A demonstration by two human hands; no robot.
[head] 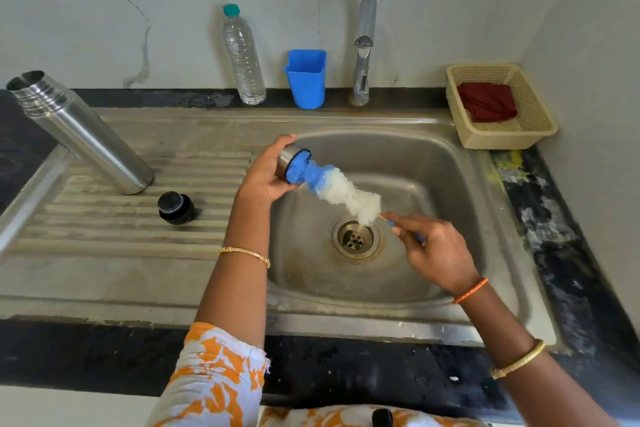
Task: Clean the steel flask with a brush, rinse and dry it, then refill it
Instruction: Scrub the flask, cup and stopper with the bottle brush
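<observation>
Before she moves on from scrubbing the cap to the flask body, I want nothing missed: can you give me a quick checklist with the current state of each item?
1. Cap held firmly: ok, the left hand grips the steel cap over the sink.
2. Brush under control: ok, the right hand pinches the handle and the brush head sits in the cap.
3. Flask body within reach: ok, the steel flask stands open on the drainboard.
4. Stopper accounted for: ok, the black stopper rests beside the flask.
5. Tap running for the rinse: not ok, no water shows at the tap.
6. Cap interior clean: cannot tell, bristles hide it.
</observation>
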